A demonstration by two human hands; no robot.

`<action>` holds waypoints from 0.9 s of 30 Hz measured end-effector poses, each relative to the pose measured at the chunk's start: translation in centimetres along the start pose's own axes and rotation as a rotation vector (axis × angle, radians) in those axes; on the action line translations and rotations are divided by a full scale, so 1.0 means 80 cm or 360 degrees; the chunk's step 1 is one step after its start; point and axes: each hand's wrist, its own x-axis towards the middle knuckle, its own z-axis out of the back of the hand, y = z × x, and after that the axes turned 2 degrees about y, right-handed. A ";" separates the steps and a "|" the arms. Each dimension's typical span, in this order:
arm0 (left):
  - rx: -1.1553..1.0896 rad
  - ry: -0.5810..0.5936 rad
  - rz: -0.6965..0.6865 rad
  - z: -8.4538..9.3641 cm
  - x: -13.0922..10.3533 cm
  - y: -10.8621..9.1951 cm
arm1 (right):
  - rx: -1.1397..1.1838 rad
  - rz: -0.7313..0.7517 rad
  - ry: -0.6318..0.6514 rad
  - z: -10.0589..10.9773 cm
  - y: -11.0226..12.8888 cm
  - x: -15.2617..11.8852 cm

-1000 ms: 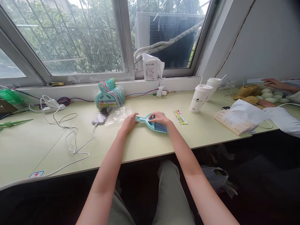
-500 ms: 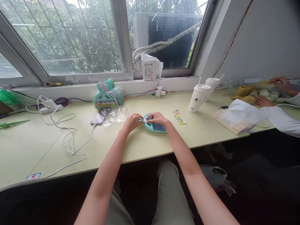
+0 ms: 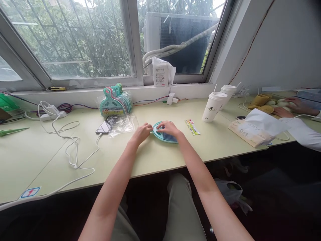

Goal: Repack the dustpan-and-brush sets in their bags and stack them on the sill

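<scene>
A teal dustpan-shaped piece with a dark striped brush part (image 3: 166, 136) lies flat on the table in front of me. My left hand (image 3: 144, 132) grips the handle end on its left, fingers closed. Over its upper middle is my right hand (image 3: 168, 128), thumb and fingers pinched on the teal part; the fingertips partly cover it. To the right lies a yellow-green printed card (image 3: 192, 127). Several similar teal and pink sets (image 3: 115, 102) stand in clear wrapping at the back left. A clear plastic bag (image 3: 123, 125) lies left of my left hand.
On the table (image 3: 160, 160) are a phone (image 3: 103, 126) with a white cable, a power strip (image 3: 53, 114), two white cups (image 3: 212, 106) and a tissue pack (image 3: 252, 129). At the far right, another person's hands (image 3: 283, 111) touch pale round items.
My left hand has drawn slightly down and left along the handle end, while my right hand stays nearly in place. The other person's raised hand has come down to the round items.
</scene>
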 end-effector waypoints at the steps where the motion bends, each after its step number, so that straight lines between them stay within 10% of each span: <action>1: 0.0038 0.0027 0.0003 -0.002 0.000 -0.001 | -0.0015 0.0002 -0.0014 -0.002 0.000 0.001; 15: 0.0143 -0.0210 -0.0118 -0.010 0.008 -0.001 | -0.0288 -0.0182 0.0074 0.006 0.017 0.007; 27: -0.0082 -0.0060 -0.0022 -0.015 0.019 -0.001 | -0.0532 -0.0220 0.0240 0.013 0.030 0.023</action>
